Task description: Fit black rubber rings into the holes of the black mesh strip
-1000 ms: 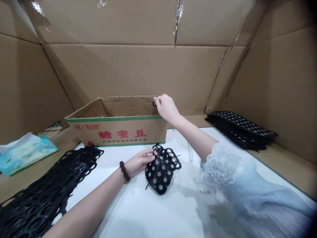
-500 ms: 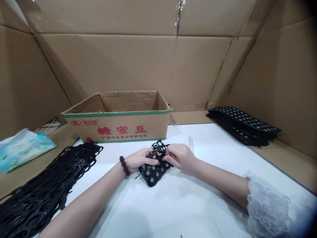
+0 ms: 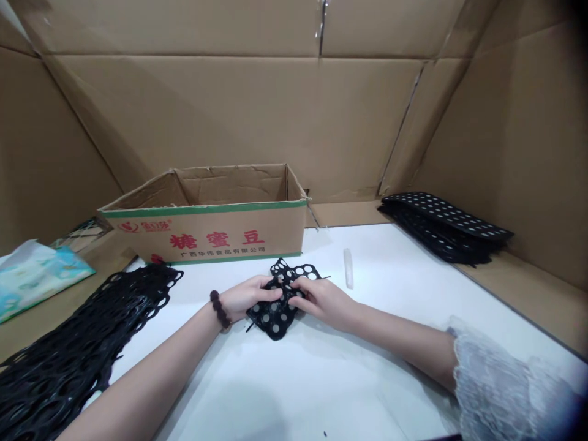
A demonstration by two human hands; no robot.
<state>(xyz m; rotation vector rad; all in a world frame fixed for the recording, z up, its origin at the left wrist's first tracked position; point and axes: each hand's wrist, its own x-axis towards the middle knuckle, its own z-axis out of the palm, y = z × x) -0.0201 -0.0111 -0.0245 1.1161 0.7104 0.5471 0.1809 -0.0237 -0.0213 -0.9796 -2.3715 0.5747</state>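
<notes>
Between my hands is a small black sheet (image 3: 274, 324) dotted with pale round spots. Part of it shows open round holes along the far edge. My left hand (image 3: 245, 297), with a dark beaded bracelet at the wrist, grips its left side, thumb on top. On the other side, my right hand (image 3: 328, 301) pinches the sheet with thumb and bent fingers. The fingertips beneath are hidden. To the left, a pile of black sheets with large holes (image 3: 87, 331) lies like netting, apart from my left hand.
An open cardboard box (image 3: 239, 236) with red lettering stands behind my hands. At the right lies a stack of black dotted sheets (image 3: 441, 214). A whitish translucent strip (image 3: 348, 268) rests on the white table (image 3: 285, 392). A blue-green soft packet (image 3: 43, 275) is far left; cardboard walls (image 3: 229, 110) surround the table.
My right hand has shifted slightly left and down along the sheet. More of its holed far edge now shows, and the whitish strip is fully visible. The view has shifted slightly.
</notes>
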